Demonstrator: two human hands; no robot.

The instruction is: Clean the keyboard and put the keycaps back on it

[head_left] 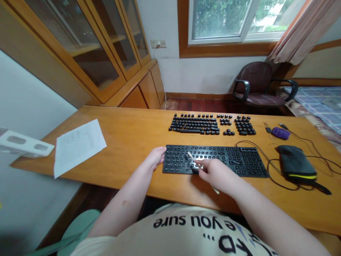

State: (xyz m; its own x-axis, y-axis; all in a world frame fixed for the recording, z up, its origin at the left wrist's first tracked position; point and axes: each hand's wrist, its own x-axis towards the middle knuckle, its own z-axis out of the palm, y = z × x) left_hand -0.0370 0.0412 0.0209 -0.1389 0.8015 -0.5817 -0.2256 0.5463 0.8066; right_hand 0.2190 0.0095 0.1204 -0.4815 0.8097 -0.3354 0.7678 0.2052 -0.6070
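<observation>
Right hand (217, 173) grips thin stick (192, 158) over stripped keyboard base (239, 160). Left hand (156, 157) rests loosely open on its edge. Keycaps (197, 124) laid out behind.

The keyboard base (215, 160) is black, with a regular grid of bare switch sockets. The removed keycaps (211, 124) are black and sit in rows. The stick (192, 158) in the right hand (217, 174) is pale cream. The desk (128, 138) is honey-coloured wood. The paper sheet (78, 145) is white with faint grey print. The pouch (296, 163) is dark grey with a yellow stripe. The small object (281, 133) is purple.
</observation>
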